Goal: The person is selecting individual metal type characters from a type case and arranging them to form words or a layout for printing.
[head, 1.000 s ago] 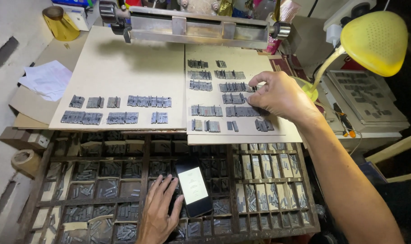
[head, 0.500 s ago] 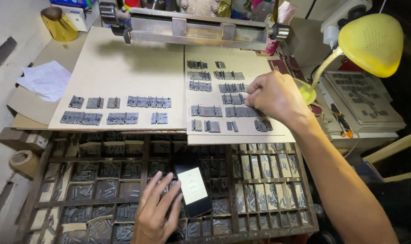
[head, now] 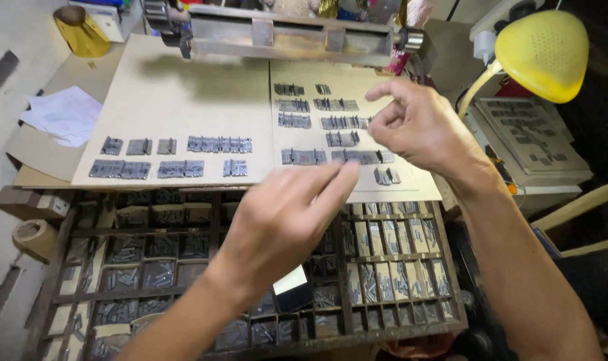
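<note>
The right hand (head: 421,130) hangs over the right-hand cardboard sheet (head: 357,80), thumb and forefinger drawn close in a pinch with the other fingers curled loosely; whether a small piece sits between the fingertips cannot be told from this view. It is directly above the rows of metal type (head: 337,124), which lie in short grey lines whose long axis runs left to right across the sheet, parallel to the near edge of the tabletop (head: 30,177). The lowest rows, and a small pair of pieces (head: 387,176) near the sheet's near corner, lie just below and toward the person from this hand. The left hand (head: 284,224) is blurred, open and empty, fingers extended and pointing up and to the right, its fingertips at the near edge of the same sheet and just short of the lower row. It is raised above the wooden type case (head: 250,267), where a phone (head: 292,289) rests among the compartments beneath the wrist. A second group of type (head: 177,155) on the left-hand sheet (head: 184,100) lies well apart from both hands, to the left. Judged by position, the right hand is nearer the type rows; the left approaches them from below.
</note>
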